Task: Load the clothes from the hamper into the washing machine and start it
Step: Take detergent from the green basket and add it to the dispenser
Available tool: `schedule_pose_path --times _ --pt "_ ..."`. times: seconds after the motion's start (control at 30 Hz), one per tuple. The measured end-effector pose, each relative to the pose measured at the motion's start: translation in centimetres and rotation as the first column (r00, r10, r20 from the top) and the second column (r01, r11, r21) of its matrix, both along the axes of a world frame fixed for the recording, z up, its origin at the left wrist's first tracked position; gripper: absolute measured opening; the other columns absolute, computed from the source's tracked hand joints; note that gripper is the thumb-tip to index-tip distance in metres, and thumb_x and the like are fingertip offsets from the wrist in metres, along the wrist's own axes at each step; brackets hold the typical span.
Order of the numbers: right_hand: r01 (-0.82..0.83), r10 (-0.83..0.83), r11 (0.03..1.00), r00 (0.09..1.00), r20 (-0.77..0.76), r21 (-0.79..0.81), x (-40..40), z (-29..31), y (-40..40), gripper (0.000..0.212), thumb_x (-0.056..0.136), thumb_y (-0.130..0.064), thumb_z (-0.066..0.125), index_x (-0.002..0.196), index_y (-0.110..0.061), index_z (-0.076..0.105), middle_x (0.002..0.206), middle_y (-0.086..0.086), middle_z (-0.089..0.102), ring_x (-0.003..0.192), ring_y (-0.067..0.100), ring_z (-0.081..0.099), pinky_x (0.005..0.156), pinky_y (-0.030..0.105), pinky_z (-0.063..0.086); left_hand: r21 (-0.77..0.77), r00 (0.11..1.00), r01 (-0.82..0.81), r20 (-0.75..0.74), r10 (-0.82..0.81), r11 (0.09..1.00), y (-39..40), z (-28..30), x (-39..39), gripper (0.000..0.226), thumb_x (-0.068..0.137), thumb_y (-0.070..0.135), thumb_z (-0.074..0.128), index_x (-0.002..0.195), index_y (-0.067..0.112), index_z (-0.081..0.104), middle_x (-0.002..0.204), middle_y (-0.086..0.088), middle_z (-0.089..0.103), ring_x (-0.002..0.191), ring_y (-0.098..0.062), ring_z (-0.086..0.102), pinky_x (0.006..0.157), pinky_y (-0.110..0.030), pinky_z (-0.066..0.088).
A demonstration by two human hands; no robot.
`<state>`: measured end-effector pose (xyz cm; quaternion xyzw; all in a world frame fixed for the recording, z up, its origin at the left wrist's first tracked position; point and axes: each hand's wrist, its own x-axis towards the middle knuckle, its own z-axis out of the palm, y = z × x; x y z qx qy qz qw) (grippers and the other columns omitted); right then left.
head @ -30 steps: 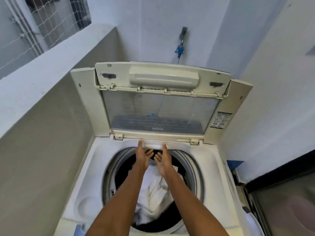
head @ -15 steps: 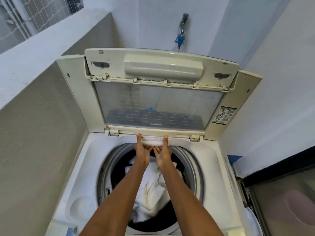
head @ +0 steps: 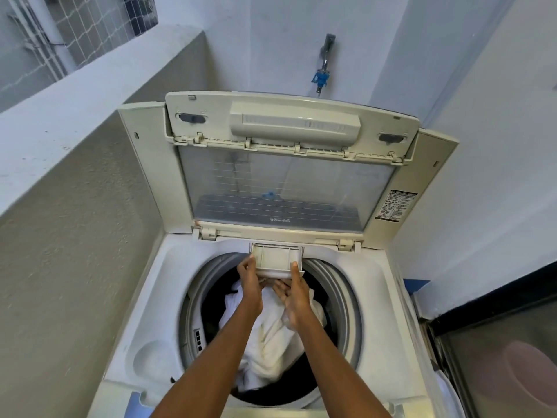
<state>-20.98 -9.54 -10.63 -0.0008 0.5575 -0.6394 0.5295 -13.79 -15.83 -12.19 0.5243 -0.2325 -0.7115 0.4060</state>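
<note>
— Head view: what are the person's hands doing over the washing machine [head: 168, 297]?

— Both are reaching to the back rim of the tub opening. The left hand [head: 250, 289] is curling its fingers around the left side of the small white drawer [head: 275, 259], which is sticking out from under the lid hinge. The right hand [head: 294, 292] is gripping the drawer's right front corner, thumb lying up along its side, the other fingers spreading beneath it.

— And where are the clothes sitting?

— White clothes [head: 271, 336] are lying bunched inside the dark drum, right below the forearms. The hamper is not showing anywhere.

— How is the lid [head: 286, 188] standing?

— It is standing upright, folded open against the wall, its clear panel facing the camera. A tap [head: 324, 64] with a blue fitting is hanging on the wall just above it.

— Anything beside the machine?

— A grey ledge wall [head: 75, 206] is running along its left side.
</note>
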Motion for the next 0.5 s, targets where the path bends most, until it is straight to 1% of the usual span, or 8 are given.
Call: schedule_pose_path --times 0.07,0.13,0.2,0.27,0.33,0.4,0.43,0.5 --pt "-0.05 0.05 0.999 0.998 -0.042 0.015 -0.3 0.1 0.2 0.033 0.094 -0.039 0.051 0.111 -0.011 0.058 0.091 0.006 0.071 0.081 0.016 0.069 0.077 0.027 0.055 -0.058 0.996 0.063 0.073 -0.058 0.996 0.4 0.4 0.4 0.016 0.101 0.025 0.038 0.114 0.016 0.04 0.1 -0.004 0.056 0.079 -0.015 0.057 0.067 -0.028 0.051" --pt "-0.067 0.069 0.997 0.996 -0.064 0.032 -0.5 0.4 0.4 0.036 0.095 -0.039 0.05 0.112 -0.008 0.058 0.087 0.005 0.07 0.075 0.015 0.069 0.073 0.025 0.055 -0.086 0.986 0.117 0.127 -0.105 0.989 0.5 0.7 0.7 0.016 0.101 0.024 0.037 0.115 0.016 0.04 0.095 0.0 0.056 0.078 -0.013 0.057 0.064 -0.025 0.051" --pt "-0.077 0.083 0.995 0.992 -0.096 0.07 -0.6 0.7 0.4 0.041 0.094 -0.04 0.05 0.116 -0.006 0.056 0.086 0.005 0.067 0.074 0.015 0.066 0.069 0.024 0.054 -0.103 0.978 0.145 0.167 -0.126 0.984 0.2 0.8 1.1 0.022 0.101 0.027 0.037 0.119 0.016 0.043 0.105 -0.003 0.056 0.089 -0.018 0.058 0.074 -0.03 0.051" --pt "-0.054 0.069 0.991 0.989 -0.131 0.119 -0.4 1.2 0.5 0.05 0.093 -0.042 0.051 0.126 -0.004 0.05 0.093 0.006 0.063 0.077 0.017 0.062 0.066 0.025 0.052 -0.119 0.955 0.185 0.257 -0.15 0.976 0.1 0.6 1.5 0.032 0.1 0.033 0.037 0.125 0.016 0.045 0.123 -0.006 0.051 0.111 -0.024 0.053 0.093 -0.041 0.048" --pt "0.003 0.046 0.978 0.971 -0.234 0.207 -0.3 1.1 0.7 0.064 0.092 -0.046 0.052 0.139 -0.006 0.036 0.121 0.014 0.056 0.101 0.026 0.059 0.076 0.033 0.051 -0.147 0.927 0.217 0.342 -0.156 0.965 0.5 0.4 1.8 0.037 0.1 0.036 0.036 0.129 0.015 0.046 0.135 -0.011 0.043 0.124 -0.028 0.045 0.107 -0.045 0.038" --pt "0.071 0.066 0.949 0.909 -0.411 0.308 -0.4 1.4 1.2 0.071 0.093 -0.044 0.052 0.146 -0.005 0.026 0.147 0.018 0.034 0.132 0.033 0.038 0.098 0.042 0.042 -0.184 0.917 0.204 0.379 -0.122 0.962 1.5 1.0 2.3 0.039 0.101 0.035 0.033 0.128 0.012 0.047 0.139 -0.013 0.038 0.128 -0.029 0.039 0.111 -0.044 0.032" --pt "0.101 0.081 0.939 0.863 -0.498 0.328 -0.3 1.8 1.5 0.071 0.093 -0.042 0.051 0.147 -0.005 0.024 0.152 0.019 0.026 0.139 0.033 0.027 0.104 0.044 0.036 -0.196 0.915 0.185 0.391 -0.097 0.963 2.0 1.5 2.7 0.04 0.101 0.034 0.032 0.127 0.009 0.049 0.138 -0.013 0.037 0.128 -0.029 0.038 0.112 -0.044 0.03" --pt "0.106 0.145 0.943 0.72 -0.679 0.314 0.0 2.7 2.1 0.063 0.095 -0.037 0.049 0.146 -0.007 0.026 0.151 0.019 0.024 0.139 0.033 0.027 0.104 0.045 0.036 -0.242 0.906 0.16 0.421 -0.045 0.957 2.8 2.6 3.5 0.04 0.101 0.032 0.033 0.118 0.002 0.053 0.13 -0.017 0.043 0.124 -0.031 0.042 0.109 -0.045 0.032"
